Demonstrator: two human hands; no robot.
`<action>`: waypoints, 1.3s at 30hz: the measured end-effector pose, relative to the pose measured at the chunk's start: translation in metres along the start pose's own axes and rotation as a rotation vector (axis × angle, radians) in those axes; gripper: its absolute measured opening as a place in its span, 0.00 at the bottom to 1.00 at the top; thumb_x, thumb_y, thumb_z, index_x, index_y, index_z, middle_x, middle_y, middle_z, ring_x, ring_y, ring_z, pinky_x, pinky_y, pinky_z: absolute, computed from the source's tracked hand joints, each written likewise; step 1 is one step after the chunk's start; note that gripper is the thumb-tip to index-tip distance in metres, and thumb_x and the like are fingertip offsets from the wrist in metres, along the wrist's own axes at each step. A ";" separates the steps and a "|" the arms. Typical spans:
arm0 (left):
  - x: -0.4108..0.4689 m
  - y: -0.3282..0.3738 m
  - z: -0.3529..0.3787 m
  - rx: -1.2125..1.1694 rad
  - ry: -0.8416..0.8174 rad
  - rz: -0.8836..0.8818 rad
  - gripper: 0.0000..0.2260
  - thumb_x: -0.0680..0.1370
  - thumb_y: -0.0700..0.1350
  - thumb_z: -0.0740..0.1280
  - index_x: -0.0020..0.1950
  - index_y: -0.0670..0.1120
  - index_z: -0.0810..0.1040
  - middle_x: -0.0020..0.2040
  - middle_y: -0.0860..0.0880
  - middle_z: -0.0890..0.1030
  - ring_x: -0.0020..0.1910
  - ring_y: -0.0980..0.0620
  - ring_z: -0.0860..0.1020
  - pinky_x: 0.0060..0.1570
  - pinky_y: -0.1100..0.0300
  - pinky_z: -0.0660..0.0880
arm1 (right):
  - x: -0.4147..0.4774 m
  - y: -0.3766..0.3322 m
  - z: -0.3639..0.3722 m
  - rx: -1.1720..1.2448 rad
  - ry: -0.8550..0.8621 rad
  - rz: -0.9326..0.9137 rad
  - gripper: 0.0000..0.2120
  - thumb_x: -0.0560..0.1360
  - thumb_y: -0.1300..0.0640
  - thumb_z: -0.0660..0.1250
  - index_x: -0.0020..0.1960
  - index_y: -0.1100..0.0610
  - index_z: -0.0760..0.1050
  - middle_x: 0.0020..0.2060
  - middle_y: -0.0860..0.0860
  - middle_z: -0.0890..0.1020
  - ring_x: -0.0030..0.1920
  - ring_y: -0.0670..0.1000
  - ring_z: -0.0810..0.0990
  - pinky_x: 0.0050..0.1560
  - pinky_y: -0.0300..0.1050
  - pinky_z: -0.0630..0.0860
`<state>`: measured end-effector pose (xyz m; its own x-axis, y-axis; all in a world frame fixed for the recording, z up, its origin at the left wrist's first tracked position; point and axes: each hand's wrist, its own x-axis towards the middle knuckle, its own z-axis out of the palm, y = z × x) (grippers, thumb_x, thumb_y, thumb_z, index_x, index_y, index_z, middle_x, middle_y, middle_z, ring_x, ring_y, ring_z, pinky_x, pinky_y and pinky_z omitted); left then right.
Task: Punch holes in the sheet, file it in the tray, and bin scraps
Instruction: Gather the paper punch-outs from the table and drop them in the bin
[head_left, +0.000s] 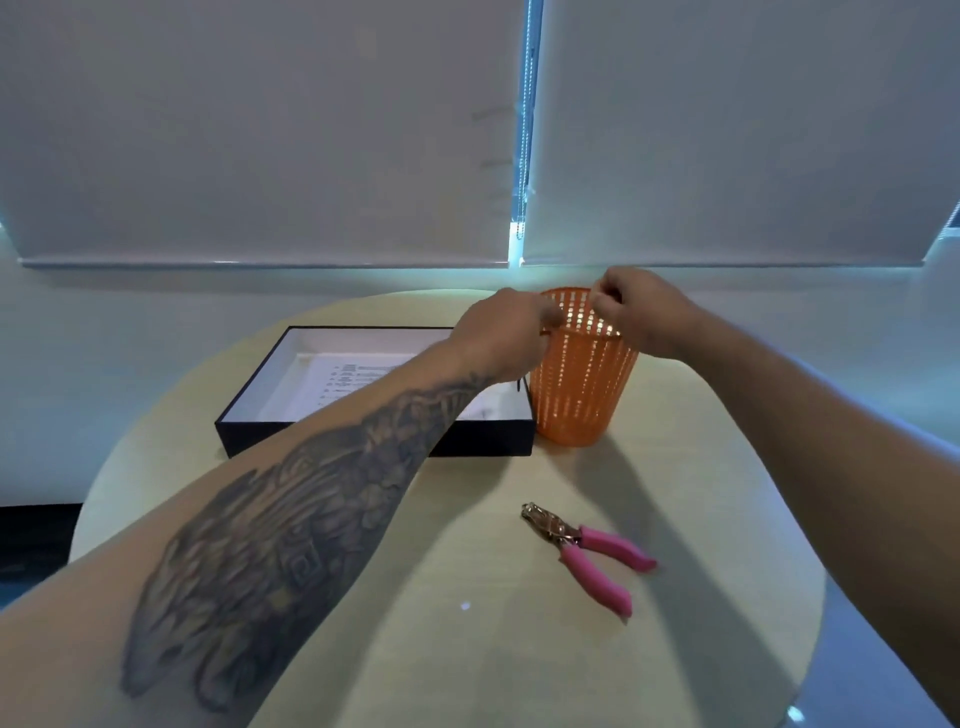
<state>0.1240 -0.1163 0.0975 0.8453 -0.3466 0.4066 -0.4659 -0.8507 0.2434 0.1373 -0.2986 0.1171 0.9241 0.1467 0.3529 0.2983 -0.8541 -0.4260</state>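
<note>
Sheet (322, 382) in tray (363, 440); left hand (506, 335), right hand (641, 312) over bin (576, 395) alongside

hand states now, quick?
Left hand: fingers curled at the orange bin rim; hold cannot be told.
Right hand: curled above it; contents cannot be told.

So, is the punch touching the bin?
Apart. The head view shows bare table between the punch and the bin.

- The left hand (506, 332) and right hand (644, 312) crowd the bin (576, 395) mouth.
- The tray (363, 441) stands just beside the bin's left.
- Open table (467, 519) surrounds the punch (587, 551), nearer side.
</note>
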 end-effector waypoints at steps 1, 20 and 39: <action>0.001 0.000 0.002 0.013 0.001 0.006 0.12 0.79 0.47 0.65 0.62 0.55 0.81 0.59 0.49 0.83 0.56 0.46 0.79 0.51 0.53 0.75 | 0.003 0.003 0.002 0.009 -0.021 0.017 0.07 0.82 0.54 0.61 0.50 0.56 0.74 0.42 0.52 0.78 0.38 0.48 0.75 0.34 0.42 0.66; -0.003 -0.001 0.005 -0.091 0.062 -0.013 0.11 0.80 0.46 0.66 0.60 0.53 0.83 0.58 0.49 0.84 0.55 0.47 0.80 0.53 0.52 0.77 | 0.011 0.009 0.007 0.043 -0.178 0.118 0.03 0.80 0.56 0.68 0.52 0.55 0.79 0.46 0.53 0.81 0.48 0.52 0.79 0.37 0.40 0.70; -0.013 -0.001 0.004 -0.117 0.059 0.002 0.15 0.81 0.45 0.64 0.67 0.52 0.78 0.66 0.50 0.80 0.64 0.47 0.76 0.60 0.49 0.76 | 0.006 0.010 0.005 0.089 -0.061 0.016 0.08 0.79 0.59 0.69 0.58 0.55 0.82 0.50 0.52 0.84 0.52 0.53 0.82 0.48 0.44 0.74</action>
<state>0.1146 -0.1130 0.0884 0.8290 -0.3215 0.4576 -0.4980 -0.7967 0.3424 0.1469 -0.3037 0.1103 0.9410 0.1660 0.2949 0.3009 -0.8091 -0.5048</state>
